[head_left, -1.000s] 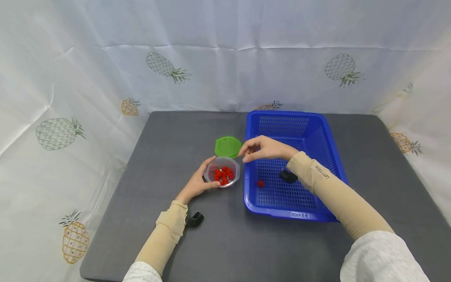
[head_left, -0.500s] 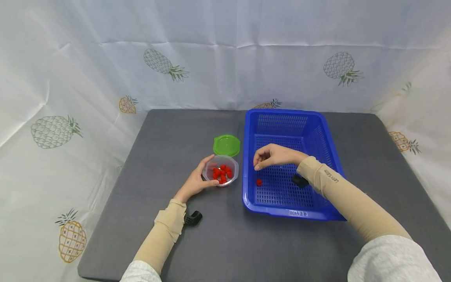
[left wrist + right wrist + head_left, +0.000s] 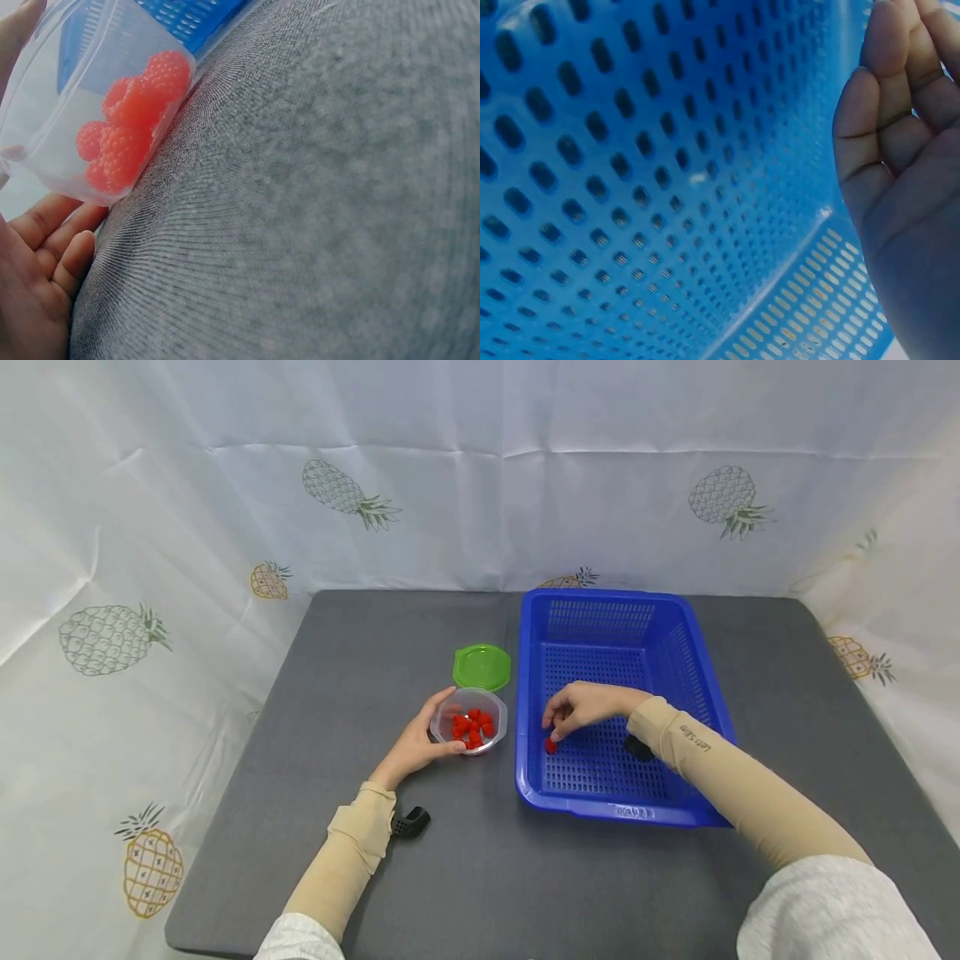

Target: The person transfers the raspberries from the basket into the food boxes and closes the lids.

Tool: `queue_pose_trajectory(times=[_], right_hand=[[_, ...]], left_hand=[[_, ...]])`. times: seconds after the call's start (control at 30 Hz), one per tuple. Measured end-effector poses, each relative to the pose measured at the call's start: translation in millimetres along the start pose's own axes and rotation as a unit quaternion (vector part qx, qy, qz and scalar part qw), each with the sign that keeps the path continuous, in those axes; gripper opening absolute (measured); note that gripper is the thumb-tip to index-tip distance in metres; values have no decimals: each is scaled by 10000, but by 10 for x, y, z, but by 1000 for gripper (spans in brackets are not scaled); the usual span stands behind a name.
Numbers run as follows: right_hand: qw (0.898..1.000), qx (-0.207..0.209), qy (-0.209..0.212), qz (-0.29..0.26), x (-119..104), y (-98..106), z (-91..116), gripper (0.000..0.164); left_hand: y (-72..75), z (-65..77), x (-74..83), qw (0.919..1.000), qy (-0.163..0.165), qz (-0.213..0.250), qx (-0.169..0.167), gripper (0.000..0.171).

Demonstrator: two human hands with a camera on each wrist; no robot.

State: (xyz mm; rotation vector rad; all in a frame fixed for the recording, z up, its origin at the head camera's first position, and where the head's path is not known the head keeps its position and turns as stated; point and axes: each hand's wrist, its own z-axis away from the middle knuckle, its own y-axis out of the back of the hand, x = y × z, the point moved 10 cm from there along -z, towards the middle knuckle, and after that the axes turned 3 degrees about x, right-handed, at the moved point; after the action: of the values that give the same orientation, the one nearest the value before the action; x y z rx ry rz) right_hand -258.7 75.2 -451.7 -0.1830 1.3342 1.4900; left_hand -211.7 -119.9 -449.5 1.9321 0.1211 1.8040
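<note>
My left hand [image 3: 412, 748] grips a clear plastic container [image 3: 444, 717] between thumb and fingers on its left side. Several red raspberries [image 3: 475, 737] lie on its bottom; the left wrist view shows raspberries [image 3: 124, 146] through the container's wall. Inside the blue basket [image 3: 531, 693], my right hand [image 3: 588, 704] reaches down with bent fingers, thumb and fingertips at a single raspberry [image 3: 551, 747] near the left wall. In the right wrist view the curled fingers [image 3: 859, 112] show, but that raspberry is hidden.
A green lid [image 3: 482, 667] lies flat just behind the container. The basket stands right of the container, its walls raised around the right hand. Black wrist devices [image 3: 412, 822] [image 3: 638, 748] sit under both forearms. A pineapple-print curtain [image 3: 465, 518] hangs behind the grey table [image 3: 375, 643].
My right hand has moved from above the basket's left rim rightward and down into it, reaching the lone raspberry. The left hand stays on the container.
</note>
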Motion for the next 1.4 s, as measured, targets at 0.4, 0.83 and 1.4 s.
queue_pose_trajectory(times=[0.4,0.83,1.4], right_hand=[[9996,-275,-67,44,130,-164,-62,25],[9996,-282,-46,-32,169,-214,-82,17],[9989,-337,39,-318,123,-202,-46,18]], left_hand=[[1,6,1,10000,43,-24,1,83],[7,2,23,10000,-9,9,17,84],[15,5,28,10000,-27,9,45,83]])
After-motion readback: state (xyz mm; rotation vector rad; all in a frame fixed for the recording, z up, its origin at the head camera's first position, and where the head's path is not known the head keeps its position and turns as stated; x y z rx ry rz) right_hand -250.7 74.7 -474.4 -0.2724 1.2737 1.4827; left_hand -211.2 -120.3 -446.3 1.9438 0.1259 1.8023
